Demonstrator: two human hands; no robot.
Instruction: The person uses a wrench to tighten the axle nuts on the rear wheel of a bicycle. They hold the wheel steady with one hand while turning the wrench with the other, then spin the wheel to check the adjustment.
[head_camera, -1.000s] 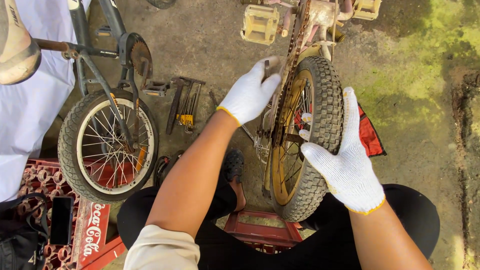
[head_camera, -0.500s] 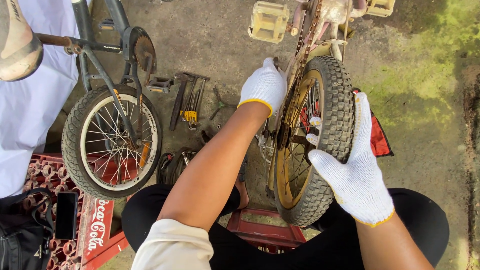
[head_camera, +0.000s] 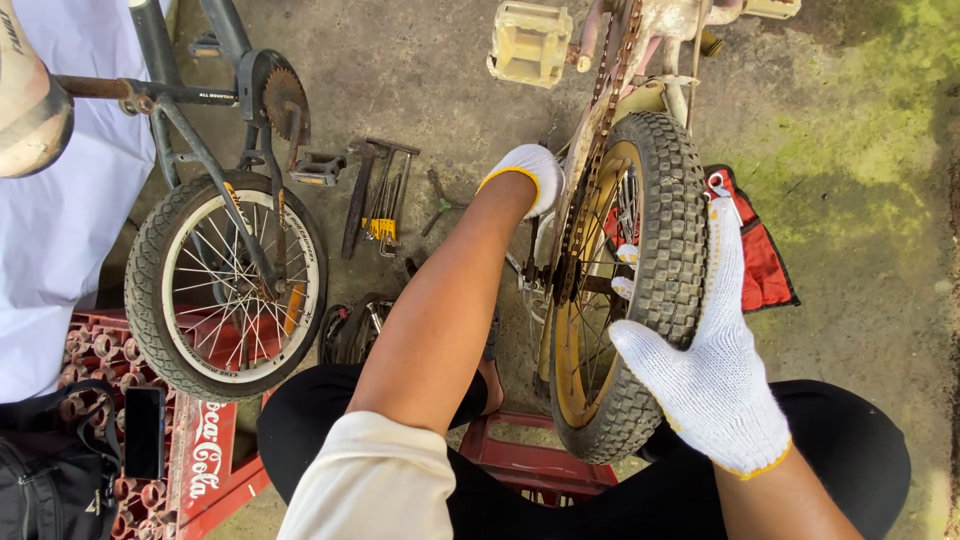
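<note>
Head view, looking straight down, and the knobby wheel (head_camera: 665, 200) of the upturned bicycle stands upright just ahead of my knees. I'll place everything from that wheel.

My right hand (head_camera: 715, 370), in a white knit glove, lies flat on the tread on the wheel's right side. The fingers point up along the tyre, the thumb is spread wide, and nothing is gripped. It is bracing the wheel, not holding it.

My left hand (head_camera: 525, 175), gloved the same, reaches in on the wheel's left side by the chain (head_camera: 590, 180). The fingers curl out of sight behind the frame, so I cannot tell whether they close on anything.

Beyond the wheel sits a pale pedal (head_camera: 528, 45). A red cloth (head_camera: 765, 260) lies on the ground just right of the wheel. A row of hand tools (head_camera: 380, 205) is laid out to its left. Further left stands a second bicycle's spoked wheel (head_camera: 225, 290). Below the knobby wheel there is a red crate (head_camera: 530, 465), near my legs.

As I read it, the step in hand is steadying the wheel while the chain side gets attention. Any next move there calls for keeping the right palm firm on the tread, so the wheel can't spin. It also calls for keeping the left fingers clear of where the chain meets the sprocket.
</note>
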